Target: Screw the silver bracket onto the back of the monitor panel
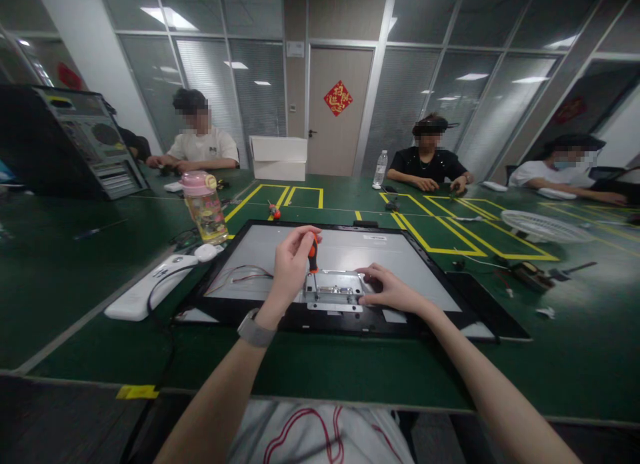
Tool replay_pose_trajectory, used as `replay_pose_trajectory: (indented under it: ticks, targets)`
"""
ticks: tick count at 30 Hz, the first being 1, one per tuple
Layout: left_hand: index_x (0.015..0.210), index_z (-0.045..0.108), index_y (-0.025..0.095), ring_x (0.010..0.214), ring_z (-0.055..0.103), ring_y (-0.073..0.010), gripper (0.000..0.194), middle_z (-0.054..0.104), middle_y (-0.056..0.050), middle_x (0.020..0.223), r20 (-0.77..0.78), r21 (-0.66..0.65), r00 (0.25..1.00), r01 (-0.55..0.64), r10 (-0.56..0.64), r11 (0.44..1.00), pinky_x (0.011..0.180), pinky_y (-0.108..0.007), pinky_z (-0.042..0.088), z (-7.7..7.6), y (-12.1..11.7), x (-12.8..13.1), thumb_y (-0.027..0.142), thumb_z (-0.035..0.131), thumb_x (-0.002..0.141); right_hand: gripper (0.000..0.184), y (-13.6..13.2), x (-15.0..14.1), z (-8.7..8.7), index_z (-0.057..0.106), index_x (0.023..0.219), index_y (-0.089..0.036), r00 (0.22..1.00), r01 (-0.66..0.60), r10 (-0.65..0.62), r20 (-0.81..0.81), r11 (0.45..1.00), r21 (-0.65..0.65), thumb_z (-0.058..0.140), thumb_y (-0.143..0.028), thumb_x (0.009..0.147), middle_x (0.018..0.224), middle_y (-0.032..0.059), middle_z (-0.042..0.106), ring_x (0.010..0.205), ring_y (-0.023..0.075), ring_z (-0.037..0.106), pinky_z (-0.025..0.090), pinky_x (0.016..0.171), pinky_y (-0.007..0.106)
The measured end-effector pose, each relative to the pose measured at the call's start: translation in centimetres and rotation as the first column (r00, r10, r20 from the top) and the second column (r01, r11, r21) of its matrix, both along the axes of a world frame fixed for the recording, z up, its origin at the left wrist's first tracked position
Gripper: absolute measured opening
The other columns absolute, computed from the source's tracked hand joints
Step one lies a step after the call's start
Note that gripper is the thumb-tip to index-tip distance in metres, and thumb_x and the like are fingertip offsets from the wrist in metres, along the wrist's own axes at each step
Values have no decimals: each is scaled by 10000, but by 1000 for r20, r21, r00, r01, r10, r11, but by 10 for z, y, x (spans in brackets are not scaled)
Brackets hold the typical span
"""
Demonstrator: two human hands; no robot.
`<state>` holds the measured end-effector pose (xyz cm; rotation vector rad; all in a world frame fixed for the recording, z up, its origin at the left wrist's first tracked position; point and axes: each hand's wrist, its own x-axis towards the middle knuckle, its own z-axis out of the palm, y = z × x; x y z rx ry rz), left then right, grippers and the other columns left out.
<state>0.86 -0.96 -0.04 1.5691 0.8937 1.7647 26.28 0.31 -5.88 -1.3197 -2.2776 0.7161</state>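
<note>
My left hand is closed around the red and black handle of a screwdriver. The screwdriver stands nearly upright, its shaft reaching down to the left part of a silver metal bracket box. Thumb and fingers of my right hand grip the right side of this box. Under it lies a flat display panel, grey-backed with a black frame. Thin wires run across the panel to the left of the box. Where the screwdriver tip touches is too small to make out.
A white power bank-like case with a black cable lies left, near a pink-lidded bottle. A computer case stands far left. At right are a dark tool and a white oval rack. Several people sit across the table.
</note>
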Motion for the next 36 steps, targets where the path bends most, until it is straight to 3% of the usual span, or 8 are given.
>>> replay_pose_trajectory:
  ticks: [4, 9, 15, 18, 21, 26, 31, 36]
  targets:
    - [860, 693, 193, 746, 579, -132, 152, 638, -27, 839, -56, 33, 995, -86, 88, 996, 720, -246, 465, -1, 2, -1, 301, 587, 856, 626, -1, -1, 1, 597, 1260, -192, 1000, 1, -1, -2, 1000, -6, 764, -461, 719, 1070, 89, 554, 1009, 277, 548, 440, 941, 425]
    - [961, 716, 205, 909, 593, -161, 277, 650, -48, 950, -89, 43, 992, -91, 94, 995, 825, -281, 456, 0, 2, -4, 239, 445, 914, 614, -4, -3, 5, 600, 1260, -209, 1000, 9, -9, -10, 1000, -26, 761, -457, 722, 1102, 90, 549, 1027, 279, 550, 441, 950, 421]
    - [816, 710, 195, 779, 573, -139, 92, 595, -25, 844, -70, 54, 987, -139, 143, 989, 708, -248, 469, 0, 3, -3, 257, 642, 807, 621, -4, -2, 5, 596, 1266, -220, 1000, 15, -16, -12, 999, -29, 764, -466, 721, 1117, 89, 553, 1040, 284, 557, 440, 958, 423]
    - [799, 706, 186, 771, 566, -133, 118, 582, -28, 829, -50, 53, 985, -162, 164, 985, 698, -238, 471, 0, 2, -3, 280, 638, 822, 636, -3, -1, 3, 594, 1266, -209, 1000, 19, -19, -12, 999, -30, 768, -472, 713, 1114, 91, 548, 1044, 287, 557, 438, 963, 426]
    - [876, 711, 186, 757, 573, -125, 154, 601, -37, 861, -41, 54, 988, -145, 147, 988, 692, -236, 473, 0, 2, -3, 271, 583, 864, 633, -2, -1, 2, 597, 1261, -216, 1000, 15, -15, -10, 1000, -24, 771, -475, 711, 1104, 88, 551, 1039, 288, 559, 437, 963, 430]
    - [938, 674, 179, 764, 619, -133, 203, 652, -37, 844, 44, 2, 999, -20, 20, 1000, 752, -270, 493, -2, 3, -1, 286, 504, 906, 635, -2, -1, 2, 593, 1264, -203, 1000, 14, -15, -10, 1000, -21, 767, -467, 713, 1106, 94, 553, 1033, 287, 558, 435, 964, 433]
    - [855, 698, 187, 759, 597, -124, 106, 612, -31, 876, -43, 64, 995, -91, 94, 994, 712, -246, 478, -1, 3, -2, 263, 632, 821, 620, -1, -1, 2, 602, 1249, -201, 1000, 7, -7, -8, 1000, -7, 771, -454, 709, 1091, 94, 553, 1022, 283, 554, 440, 951, 430]
    - [890, 693, 185, 783, 610, -144, 226, 643, -38, 836, -27, 23, 998, -56, 57, 998, 734, -260, 477, 1, 2, -3, 279, 489, 905, 624, -1, -1, 2, 595, 1261, -204, 1000, 5, -5, -1, 1000, -13, 761, -466, 719, 1092, 93, 553, 1024, 283, 551, 437, 954, 433]
